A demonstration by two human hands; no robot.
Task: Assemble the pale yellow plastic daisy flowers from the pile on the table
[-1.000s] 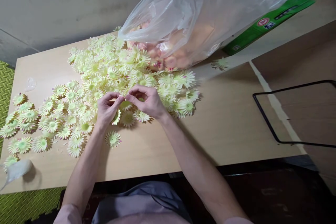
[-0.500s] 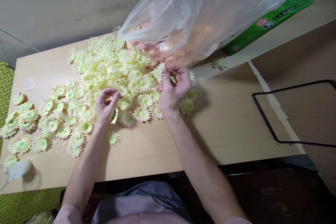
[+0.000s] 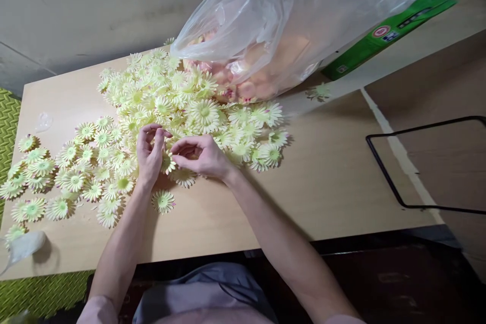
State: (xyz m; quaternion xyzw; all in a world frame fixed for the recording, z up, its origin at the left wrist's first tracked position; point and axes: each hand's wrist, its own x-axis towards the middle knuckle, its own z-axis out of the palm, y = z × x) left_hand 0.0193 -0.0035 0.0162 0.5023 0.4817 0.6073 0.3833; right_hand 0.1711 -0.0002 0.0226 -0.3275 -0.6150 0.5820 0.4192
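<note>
My left hand [image 3: 150, 154] is closed above the pile, thumb and fingers curled close together; what sits between them is too small to make out. Just to its right, my right hand [image 3: 203, 156] has its thumb and fingertips drawn together, pointing at the left hand. A pale yellow artificial flower head [image 3: 167, 163] shows between the two hands, against the right thumb tip; which hand bears it I cannot tell. Around both hands spreads a heap of similar flower heads [image 3: 159, 81], some with pink petal tips. One single flower head [image 3: 163, 202] lies nearer the table's front edge.
A clear plastic bag [image 3: 288, 35] with pinkish-orange pieces stands behind the heap. A green packet [image 3: 387, 35] lies right of it. A whitish translucent object [image 3: 26, 248] rests at the table's left corner. A black wire frame [image 3: 385, 172] is at the right.
My right hand has moved left and down from the bag's edge to beside my left hand. The flower head at its fingers is gone from there. The left hand has barely shifted.
</note>
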